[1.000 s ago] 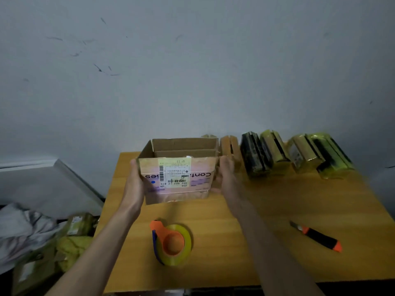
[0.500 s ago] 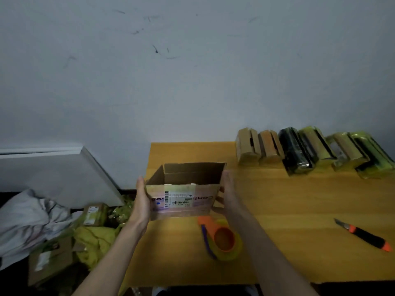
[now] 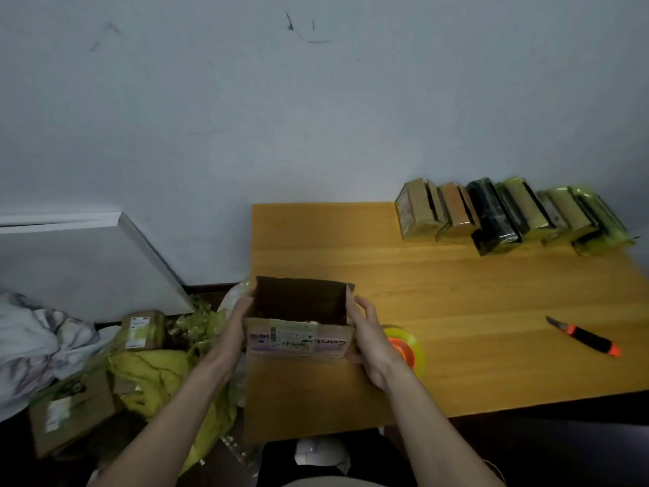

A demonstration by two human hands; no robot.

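Low centre of the frame, the left grip (image 3: 236, 323) and right grip (image 3: 367, 332) both clasp the open cardboard box (image 3: 298, 340) by its sides, above the bench (image 3: 456, 293).

wall (image 3: 316, 117): pale grey, scuffed | table (image 3: 491, 293): yellow wood, against wall | white panel (image 3: 70, 261): leaning, left | light: dim

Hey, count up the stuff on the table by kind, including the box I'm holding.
cardboard box: 1
wrapped packages: 6
tape dispenser: 1
utility knife: 1
Total: 9
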